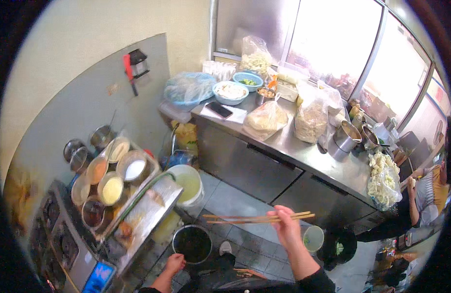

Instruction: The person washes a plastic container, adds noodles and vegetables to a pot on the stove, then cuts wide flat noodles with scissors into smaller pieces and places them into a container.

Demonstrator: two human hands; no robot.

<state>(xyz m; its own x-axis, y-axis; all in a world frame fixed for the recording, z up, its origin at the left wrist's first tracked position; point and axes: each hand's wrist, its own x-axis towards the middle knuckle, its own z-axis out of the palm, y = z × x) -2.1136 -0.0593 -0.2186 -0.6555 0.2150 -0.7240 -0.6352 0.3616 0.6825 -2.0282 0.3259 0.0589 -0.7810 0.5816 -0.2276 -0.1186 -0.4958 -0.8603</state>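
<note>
In my right hand (pixel 284 225) is a pair of long wooden chopsticks (pixel 243 219), held roughly level with their tips pointing left. My left hand (pixel 176 263) is closed at the near rim of a round metal pot (pixel 192 243) with dark contents; it seems to grip the rim or a handle hidden by the fingers. Left of the pot, a metal counter holds bowls of seasonings, among them a white powder (pixel 135 170), a yellow powder (pixel 112 190) and an orange-red one (pixel 97 170).
A white bucket (pixel 198 196) of cloudy liquid stands behind the pot. Across the aisle, a steel counter (pixel 280 139) bears bagged food, bowls, a phone (pixel 218 109) and metal pots. A bin (pixel 337 249) stands at the right, near another person (pixel 425 197). A stove (pixel 64 238) is at the left.
</note>
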